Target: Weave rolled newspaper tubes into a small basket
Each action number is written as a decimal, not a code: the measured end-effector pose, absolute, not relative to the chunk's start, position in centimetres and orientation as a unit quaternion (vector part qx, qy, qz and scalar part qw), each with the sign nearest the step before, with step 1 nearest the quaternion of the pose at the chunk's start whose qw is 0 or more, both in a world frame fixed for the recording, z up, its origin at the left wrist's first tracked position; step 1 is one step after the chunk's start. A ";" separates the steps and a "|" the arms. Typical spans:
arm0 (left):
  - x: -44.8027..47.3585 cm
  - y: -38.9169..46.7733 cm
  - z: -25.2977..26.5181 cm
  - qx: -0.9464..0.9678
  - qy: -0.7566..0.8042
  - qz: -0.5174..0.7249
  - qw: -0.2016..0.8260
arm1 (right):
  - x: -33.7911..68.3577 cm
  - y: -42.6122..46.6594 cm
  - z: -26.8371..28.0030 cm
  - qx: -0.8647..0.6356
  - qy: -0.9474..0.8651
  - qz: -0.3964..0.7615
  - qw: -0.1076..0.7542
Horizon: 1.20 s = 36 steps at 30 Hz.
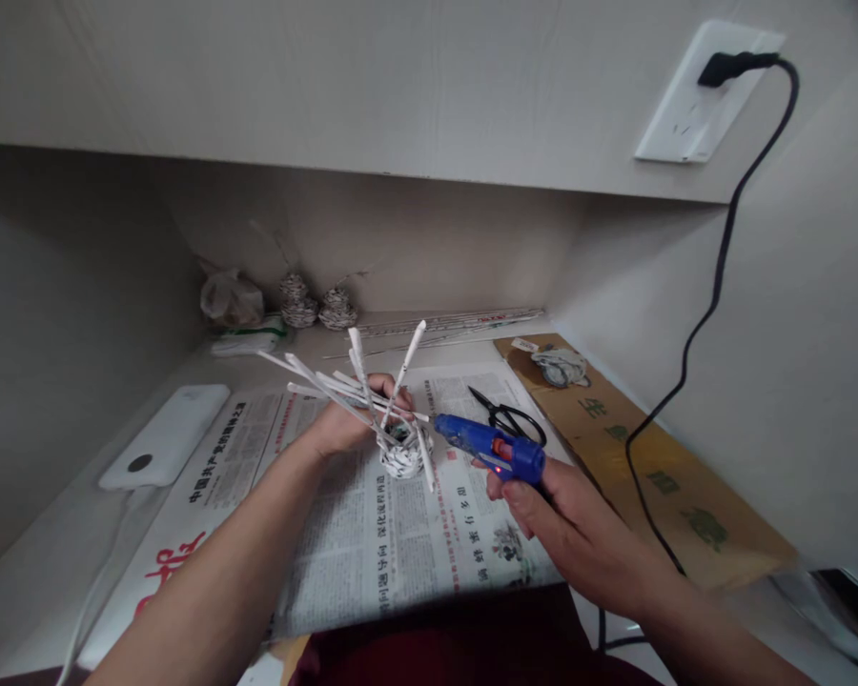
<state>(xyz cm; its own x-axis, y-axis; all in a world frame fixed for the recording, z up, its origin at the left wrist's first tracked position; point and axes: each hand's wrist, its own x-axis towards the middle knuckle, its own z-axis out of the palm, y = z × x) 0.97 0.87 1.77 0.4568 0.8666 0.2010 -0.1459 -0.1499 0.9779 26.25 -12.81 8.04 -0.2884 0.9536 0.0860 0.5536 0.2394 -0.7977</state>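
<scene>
My left hand (344, 426) is closed around the far side of a small woven basket (405, 454) made of rolled newspaper. Several paper sticks (358, 357) spread up and out of its rim, and part of my fingers is hidden behind them. In my right hand (554, 505) is a blue glue gun (482, 443), with a small red light glowing on its side. Its nozzle points left, close to the basket's paper sticks; whether it touches them I cannot tell. Just beyond the glue gun, black-handled scissors (513, 419) lie on the newspaper sheet (361, 562).
A white power bank (168, 433) lies left. At the back stand two woven paper gourds (298, 303), a plastic bag (232, 299) and long paper sticks (458, 325). Cardboard (658, 476) bearing a string bundle (561, 367) lies right. A black cord (715, 295) hangs from the wall socket (693, 110).
</scene>
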 end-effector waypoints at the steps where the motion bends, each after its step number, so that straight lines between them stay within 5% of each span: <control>1: 1.0 0.9 1.8 0.618 0.287 0.434 0.590 | 26.2 -12.9 8.1 -0.515 -0.732 0.334 0.294; 24: 0.9 0.7 1.9 0.636 0.297 0.427 0.570 | 26.2 -12.9 8.8 -0.514 -0.745 0.313 0.288; 36: 0.7 0.7 2.1 0.647 0.292 0.434 0.554 | 30.4 -13.9 9.1 -0.587 -0.753 0.229 0.190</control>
<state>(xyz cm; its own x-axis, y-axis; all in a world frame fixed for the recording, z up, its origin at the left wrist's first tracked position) 0.74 0.69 2.12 0.4523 0.8592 0.2392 -0.1039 -0.2156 0.9709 30.37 -13.85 9.11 -0.2393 0.9708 0.0172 0.7973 0.2066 -0.5671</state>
